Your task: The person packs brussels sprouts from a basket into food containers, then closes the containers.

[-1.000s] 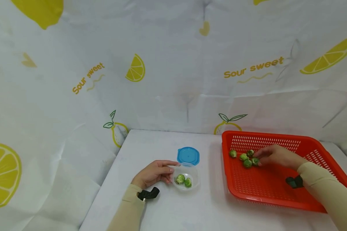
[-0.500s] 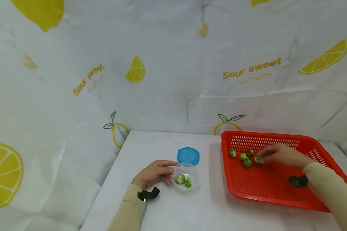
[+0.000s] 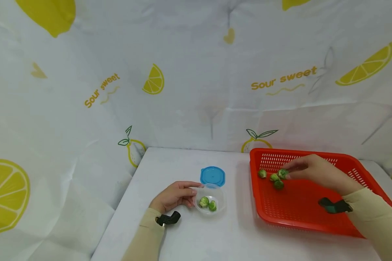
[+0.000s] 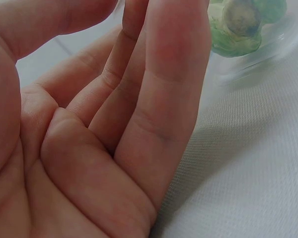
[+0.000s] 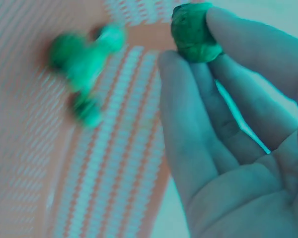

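My left hand [image 3: 174, 197] holds the near-left rim of a small clear plastic container [image 3: 220, 203] on the table. Two Brussels sprouts [image 3: 204, 202] lie inside it; part of them shows past the fingers in the left wrist view. Over the red basket [image 3: 300, 214], my right hand [image 3: 317, 172] pinches one Brussels sprout [image 5: 194, 32] between thumb and fingertips. In the head view this sprout overlaps the loose ones. Several other sprouts [image 3: 278, 184] sit at the basket's left side, blurred in the right wrist view.
Behind the container lies a round blue lid [image 3: 212, 176] with a small tab. The basket takes up the right side of the white table [image 3: 179, 163]. A white cloth [image 3: 189, 72] printed with lemons hangs at the back and left.
My right hand has picked a sprout out of the cluster and raised it, first slightly right, then up and left. My left hand and the container have stayed put.
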Demonstrator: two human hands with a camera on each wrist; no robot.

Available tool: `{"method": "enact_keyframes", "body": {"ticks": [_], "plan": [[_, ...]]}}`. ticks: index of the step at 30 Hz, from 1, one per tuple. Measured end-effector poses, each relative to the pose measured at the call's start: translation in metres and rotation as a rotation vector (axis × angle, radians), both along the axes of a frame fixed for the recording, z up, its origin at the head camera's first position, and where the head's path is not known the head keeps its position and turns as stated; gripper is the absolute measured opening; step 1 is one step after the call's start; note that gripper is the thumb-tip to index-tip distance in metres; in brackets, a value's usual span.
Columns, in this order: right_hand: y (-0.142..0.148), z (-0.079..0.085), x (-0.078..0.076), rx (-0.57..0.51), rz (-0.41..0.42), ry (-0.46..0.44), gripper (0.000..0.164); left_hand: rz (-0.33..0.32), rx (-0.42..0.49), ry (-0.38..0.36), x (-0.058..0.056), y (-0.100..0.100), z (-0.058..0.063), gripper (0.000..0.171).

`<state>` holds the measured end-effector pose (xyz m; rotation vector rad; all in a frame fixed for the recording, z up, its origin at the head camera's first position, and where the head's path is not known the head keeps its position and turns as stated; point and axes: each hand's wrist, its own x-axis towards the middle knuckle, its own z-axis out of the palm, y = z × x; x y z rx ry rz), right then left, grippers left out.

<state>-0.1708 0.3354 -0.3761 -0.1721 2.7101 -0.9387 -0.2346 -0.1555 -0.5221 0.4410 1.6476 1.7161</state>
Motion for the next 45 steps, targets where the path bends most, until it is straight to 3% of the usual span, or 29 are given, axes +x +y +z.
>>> {"method": "enact_keyframes", "body": {"ticks": [9,21,26,33,40,45], "plan": [[-0.068,0.025,0.008,-0.08,0.029,0.041,0.035,0.002,0.003,0.017,-0.001,-0.002,0.001,0.043],[-0.155,0.03,0.015,-0.182,0.039,0.054,0.026,0.005,-0.008,-0.002,-0.003,-0.003,-0.003,0.042],[-0.187,0.019,0.02,-0.233,0.014,0.064,0.025,0.006,-0.006,-0.008,-0.004,-0.003,-0.004,0.042],[-0.216,-0.011,0.023,-0.303,-0.003,0.051,0.024,-0.005,0.007,-0.002,-0.004,-0.002,-0.001,0.044],[-0.229,-0.04,0.02,-0.231,-0.107,0.115,0.021,-0.015,0.016,0.001,-0.006,-0.001,-0.002,0.044],[-0.235,-0.05,0.016,-0.209,-0.131,0.116,0.019,-0.014,0.011,-0.002,-0.006,-0.003,-0.003,0.044]]}}
